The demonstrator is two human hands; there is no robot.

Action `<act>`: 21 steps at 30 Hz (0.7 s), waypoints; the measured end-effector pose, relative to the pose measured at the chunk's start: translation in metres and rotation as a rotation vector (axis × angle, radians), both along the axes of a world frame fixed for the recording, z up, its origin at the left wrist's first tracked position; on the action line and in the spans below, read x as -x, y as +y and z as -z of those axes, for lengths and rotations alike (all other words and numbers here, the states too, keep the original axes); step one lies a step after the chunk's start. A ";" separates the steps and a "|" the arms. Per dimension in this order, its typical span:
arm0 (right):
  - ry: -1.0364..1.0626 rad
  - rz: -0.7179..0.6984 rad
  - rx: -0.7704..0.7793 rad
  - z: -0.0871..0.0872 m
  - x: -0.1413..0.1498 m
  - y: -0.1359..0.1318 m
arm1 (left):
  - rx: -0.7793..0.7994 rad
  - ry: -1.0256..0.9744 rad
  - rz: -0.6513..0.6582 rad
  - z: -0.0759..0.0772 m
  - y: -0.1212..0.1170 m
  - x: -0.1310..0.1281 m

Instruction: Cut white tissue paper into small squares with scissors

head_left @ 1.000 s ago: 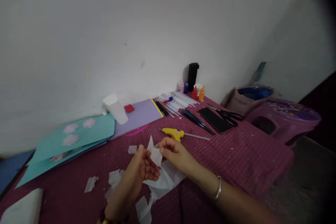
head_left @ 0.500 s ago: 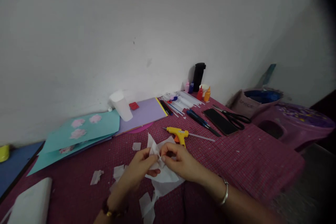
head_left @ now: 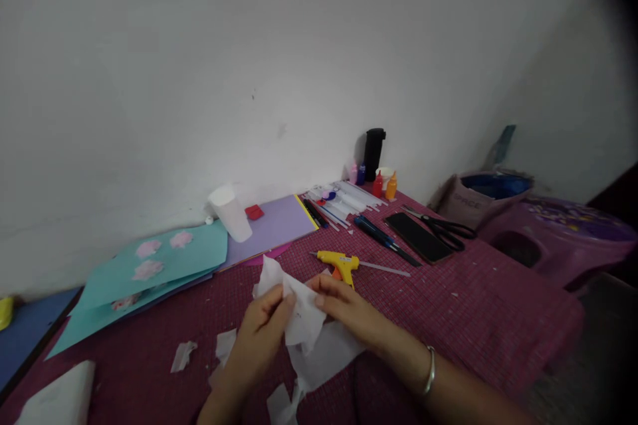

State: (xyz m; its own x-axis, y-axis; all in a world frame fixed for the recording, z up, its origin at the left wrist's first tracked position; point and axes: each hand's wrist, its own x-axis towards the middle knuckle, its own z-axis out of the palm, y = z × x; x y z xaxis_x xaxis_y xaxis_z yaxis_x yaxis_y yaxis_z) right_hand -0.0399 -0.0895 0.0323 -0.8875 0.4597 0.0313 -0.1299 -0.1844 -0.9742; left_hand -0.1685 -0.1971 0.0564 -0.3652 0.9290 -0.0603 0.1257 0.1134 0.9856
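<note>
A creased piece of white tissue paper (head_left: 300, 319) hangs between my two hands, above the table. My left hand (head_left: 264, 325) pinches its left part between thumb and fingers. On the other side, my right hand (head_left: 343, 305) grips the right edge with thumb and forefinger. Beneath lies another white sheet (head_left: 329, 355), partly covered by the held piece and my hands. Torn white scraps (head_left: 183, 356) are scattered to the left and in front. Just beyond my right hand rests a yellow glue gun (head_left: 339, 260) with a glue stick in its back.
Farther right are a utility knife (head_left: 379, 236), a phone (head_left: 419, 237) and black-handled scissors (head_left: 443, 226). Teal paper with pink flowers (head_left: 164, 259) lies at left, beside a tilted white cup (head_left: 232, 214). Small paint bottles (head_left: 391, 186) stand at the back. A pink stool (head_left: 553, 232) is beyond the table.
The tissue paper, bunched between my fingertips before, is now spread wider. My hands have moved slightly apart, the left one turning its back more toward me.
</note>
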 end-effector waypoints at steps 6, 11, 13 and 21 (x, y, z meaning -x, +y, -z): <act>-0.062 -0.065 -0.279 0.014 0.003 0.005 | 0.093 0.250 0.156 0.004 -0.001 -0.009; -0.146 0.211 -0.285 0.020 0.009 0.008 | 0.121 0.286 0.085 0.005 0.000 0.001; -0.136 0.308 -0.307 0.019 0.010 0.008 | 0.114 0.320 0.080 0.003 0.001 0.004; -0.095 0.248 -0.760 0.011 0.003 -0.004 | 0.059 0.373 0.029 0.001 0.002 0.006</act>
